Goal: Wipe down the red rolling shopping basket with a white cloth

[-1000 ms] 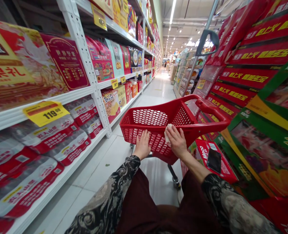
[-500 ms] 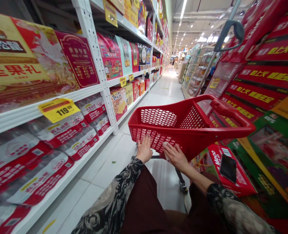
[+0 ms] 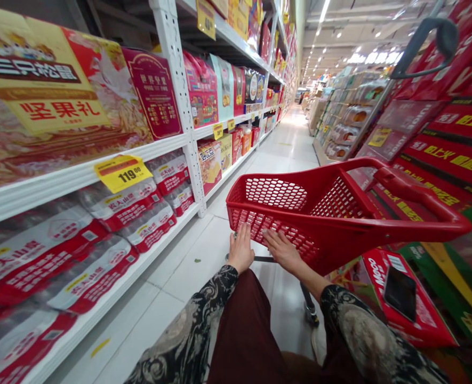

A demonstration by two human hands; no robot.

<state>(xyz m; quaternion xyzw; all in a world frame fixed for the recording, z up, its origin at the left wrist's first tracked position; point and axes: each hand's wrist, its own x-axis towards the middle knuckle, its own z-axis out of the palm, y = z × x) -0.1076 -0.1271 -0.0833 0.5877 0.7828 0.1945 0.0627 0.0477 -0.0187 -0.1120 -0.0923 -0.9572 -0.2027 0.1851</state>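
A red plastic shopping cart (image 3: 340,229) with honeycomb-holed walls stands crosswise before my knees, its handle to the right. My left hand (image 3: 241,249) lies against or just in front of its near side, close to the left end, fingers stretched upward. Beside it, my right hand (image 3: 284,252) has its back toward me and its fingers extended along the same perforated wall. Neither hand visibly holds anything; the palms are hidden. Whether the fingertips press on the plastic I cannot tell. Inside the basket, the visible part shows only bare walls.
White shelving (image 3: 172,64) on the left holds gift boxes (image 3: 60,80) and shrink-wrapped bottle packs (image 3: 71,234). At the right are stacked red cartons (image 3: 431,165) and a dark phone (image 3: 400,292) lying on a red box (image 3: 428,325). A tiled aisle (image 3: 292,128) runs ahead.
The view has turned left, so shelves, cart and cartons appear farther right. My hands have come slightly closer together along the cart's side.
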